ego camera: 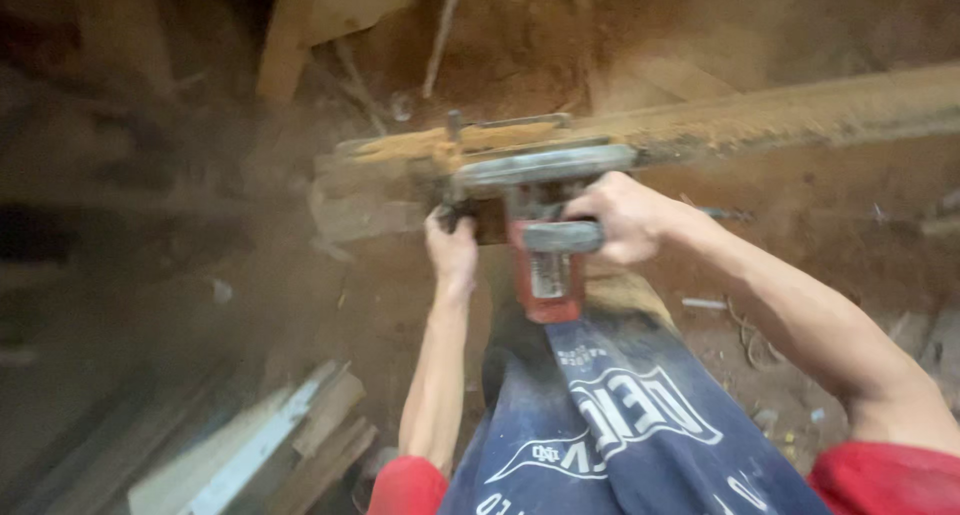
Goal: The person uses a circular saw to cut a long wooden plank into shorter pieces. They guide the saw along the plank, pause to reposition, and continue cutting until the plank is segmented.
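Red power tool (545, 265) gripped between both hands (620, 215).

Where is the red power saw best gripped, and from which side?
By its two handles, from the rear, probably. The saw sits on the beam with its body pointing back at the person. The right hand wraps the grey crossbar handle; the left hand grips the left side. Blur hides finer detail.

Both arms bare, red short sleeves at the shoulders, reaching forward and away from the body. Left hand (452, 250) raised on a nearly straight arm, fingers curled shut in a grip. Right hand (622, 218) closed in a fist-like grip, elbow bent, forearm angling in from lower right.
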